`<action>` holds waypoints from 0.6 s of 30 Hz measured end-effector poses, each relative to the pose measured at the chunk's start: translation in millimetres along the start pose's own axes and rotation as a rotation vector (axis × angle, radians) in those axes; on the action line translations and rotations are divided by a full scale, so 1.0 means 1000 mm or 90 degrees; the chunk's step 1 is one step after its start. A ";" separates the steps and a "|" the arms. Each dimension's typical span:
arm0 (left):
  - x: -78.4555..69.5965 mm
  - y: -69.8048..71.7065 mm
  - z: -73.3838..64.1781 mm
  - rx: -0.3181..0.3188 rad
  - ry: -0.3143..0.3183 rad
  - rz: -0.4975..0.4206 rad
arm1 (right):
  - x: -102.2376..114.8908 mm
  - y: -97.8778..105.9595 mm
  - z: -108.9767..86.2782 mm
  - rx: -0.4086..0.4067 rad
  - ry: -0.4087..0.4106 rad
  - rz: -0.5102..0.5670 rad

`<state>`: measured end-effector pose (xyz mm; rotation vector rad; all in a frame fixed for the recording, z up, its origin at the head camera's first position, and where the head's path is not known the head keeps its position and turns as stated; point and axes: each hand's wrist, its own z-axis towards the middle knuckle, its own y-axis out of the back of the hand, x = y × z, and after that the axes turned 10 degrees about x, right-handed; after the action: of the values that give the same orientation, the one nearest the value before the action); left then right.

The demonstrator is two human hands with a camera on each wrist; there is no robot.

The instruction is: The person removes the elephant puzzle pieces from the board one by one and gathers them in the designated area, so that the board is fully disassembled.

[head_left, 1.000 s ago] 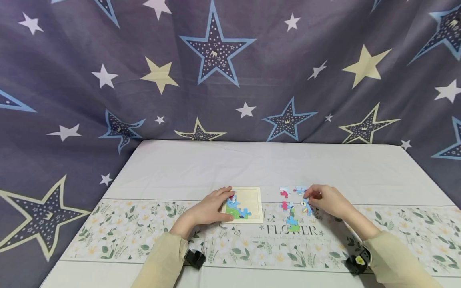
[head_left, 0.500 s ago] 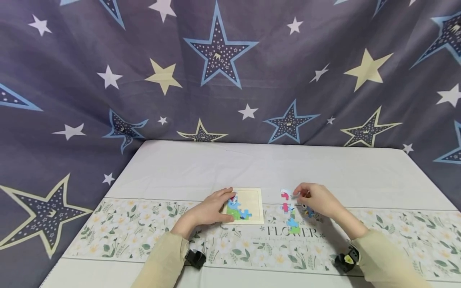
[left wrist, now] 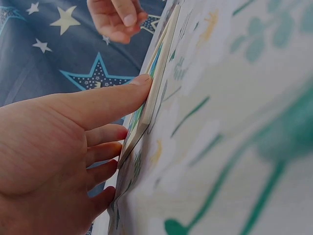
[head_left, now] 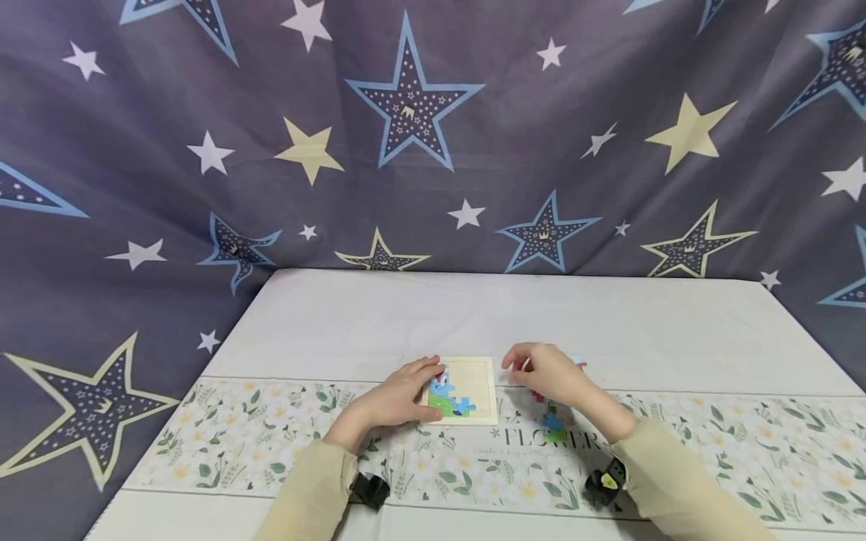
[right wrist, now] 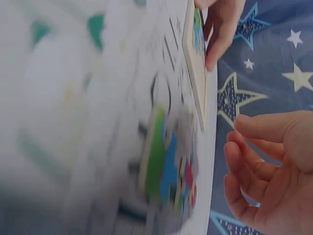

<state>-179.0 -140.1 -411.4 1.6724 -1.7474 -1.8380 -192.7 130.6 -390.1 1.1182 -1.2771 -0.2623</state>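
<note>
My left hand (head_left: 399, 393) grips the left side of a square wooden puzzle tray (head_left: 492, 391), thumb at its near edge and fingers by the far corner. Joined blue and green puzzle pieces (head_left: 452, 406) fill the tray's lower left part; bare wood shows elsewhere. Just right of the tray my right hand (head_left: 544, 372) hovers over the table with loosely bent fingers. In the right wrist view no piece shows between its thumb (right wrist: 259, 126) and fingers. Beneath that hand lies a blue and green loose piece (head_left: 553, 424), with a red piece (head_left: 537, 396) partly hidden behind it.
Another loose piece (head_left: 579, 363) shows behind the right wrist; others may be covered by the hand. A floral printed band with lettering (head_left: 548, 438) crosses the white tablecloth (head_left: 514, 315). A star-patterned curtain (head_left: 433, 135) hangs behind the table.
My right hand has moved left from the loose pieces toward the tray, now covering several of them. My left hand keeps its place on the tray. The head view has shifted slightly.
</note>
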 end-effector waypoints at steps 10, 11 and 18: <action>0.000 0.000 0.000 0.001 0.000 0.003 | 0.025 -0.019 0.014 0.054 0.044 0.005; 0.001 0.000 0.000 0.002 0.000 0.006 | 0.027 -0.021 0.015 0.061 0.046 0.003; 0.002 -0.001 0.001 0.002 0.000 0.011 | 0.038 -0.032 0.021 0.103 0.055 -0.039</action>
<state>-179.9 -140.4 -413.1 1.6534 -1.7601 -1.8298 -184.9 77.9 -393.8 1.2948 -1.2052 -0.1567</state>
